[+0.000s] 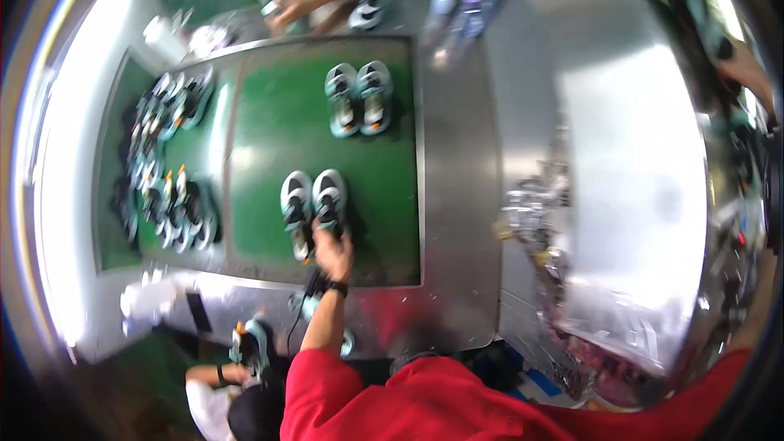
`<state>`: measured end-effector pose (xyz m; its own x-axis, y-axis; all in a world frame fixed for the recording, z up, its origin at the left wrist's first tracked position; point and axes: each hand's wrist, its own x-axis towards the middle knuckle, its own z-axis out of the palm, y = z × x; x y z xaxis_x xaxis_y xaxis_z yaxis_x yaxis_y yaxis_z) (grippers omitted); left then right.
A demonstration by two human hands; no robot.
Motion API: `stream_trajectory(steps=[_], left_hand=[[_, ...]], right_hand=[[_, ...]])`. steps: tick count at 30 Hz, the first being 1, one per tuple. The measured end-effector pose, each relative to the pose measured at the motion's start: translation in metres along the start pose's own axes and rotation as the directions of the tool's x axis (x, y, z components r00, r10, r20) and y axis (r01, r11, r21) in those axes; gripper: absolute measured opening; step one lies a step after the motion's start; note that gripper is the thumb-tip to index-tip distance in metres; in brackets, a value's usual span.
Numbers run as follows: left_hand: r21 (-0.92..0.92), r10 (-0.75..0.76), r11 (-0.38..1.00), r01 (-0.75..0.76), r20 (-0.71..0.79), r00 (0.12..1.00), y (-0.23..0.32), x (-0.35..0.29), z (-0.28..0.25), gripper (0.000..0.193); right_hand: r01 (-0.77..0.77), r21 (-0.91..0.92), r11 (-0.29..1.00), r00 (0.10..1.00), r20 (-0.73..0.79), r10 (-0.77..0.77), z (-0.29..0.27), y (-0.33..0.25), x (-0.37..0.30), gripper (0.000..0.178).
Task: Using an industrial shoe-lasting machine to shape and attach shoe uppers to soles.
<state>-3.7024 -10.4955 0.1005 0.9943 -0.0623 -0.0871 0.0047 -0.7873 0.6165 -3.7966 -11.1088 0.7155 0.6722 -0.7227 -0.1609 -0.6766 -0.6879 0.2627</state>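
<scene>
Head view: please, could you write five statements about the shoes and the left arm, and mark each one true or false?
1. The left hand is at the right shoe of the nearer pair. True.
2. The farther pair is left of the nearer pair. False: the farther pair is more to the right.
3. The surface under both pairs is green. True.
4. The left sleeve is blue. False: the left sleeve is red.
5. More shoes are toward the left. True.

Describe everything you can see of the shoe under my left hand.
The shoe has a black-and-white toe, dark middle and pale, teal-tinged edging; blur hides its material. It appears to rest sole-down on the green surface, toe away from you, beside a matching shoe. Your left hand covers its heel end.
</scene>
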Motion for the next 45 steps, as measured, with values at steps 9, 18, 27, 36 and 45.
stream_trajectory(steps=[9,18,27,36,45], left_hand=[[-0.023,0.278,0.960,-0.278,0.131,0.951,0.011,-0.006,-0.006,0.083],[-0.367,0.726,0.590,0.719,0.632,-0.273,0.265,-0.284,-0.115,0.075],[0.425,0.354,0.844,0.327,0.015,-0.935,0.242,-0.518,-0.184,0.071],[-0.582,0.343,0.790,0.191,0.163,-0.925,0.094,-0.776,-0.251,0.048],[-0.783,-0.185,0.611,-0.119,0.005,-0.983,-0.068,-0.993,-0.300,0.070]], right_hand=[[0.079,0.001,0.997,0.642,-0.765,-0.050,0.069,-0.006,-0.155,0.068],[0.158,0.023,0.987,0.281,-0.959,-0.023,0.130,0.013,-0.480,0.071],[-0.426,0.282,0.860,0.520,-0.701,0.488,0.285,-0.080,-0.848,0.081],[0.469,0.883,0.023,-0.188,0.074,0.979,0.419,-0.205,-1.099,0.091],[0.276,0.961,-0.015,-0.842,0.249,0.478,0.514,-0.295,-1.310,0.056]])
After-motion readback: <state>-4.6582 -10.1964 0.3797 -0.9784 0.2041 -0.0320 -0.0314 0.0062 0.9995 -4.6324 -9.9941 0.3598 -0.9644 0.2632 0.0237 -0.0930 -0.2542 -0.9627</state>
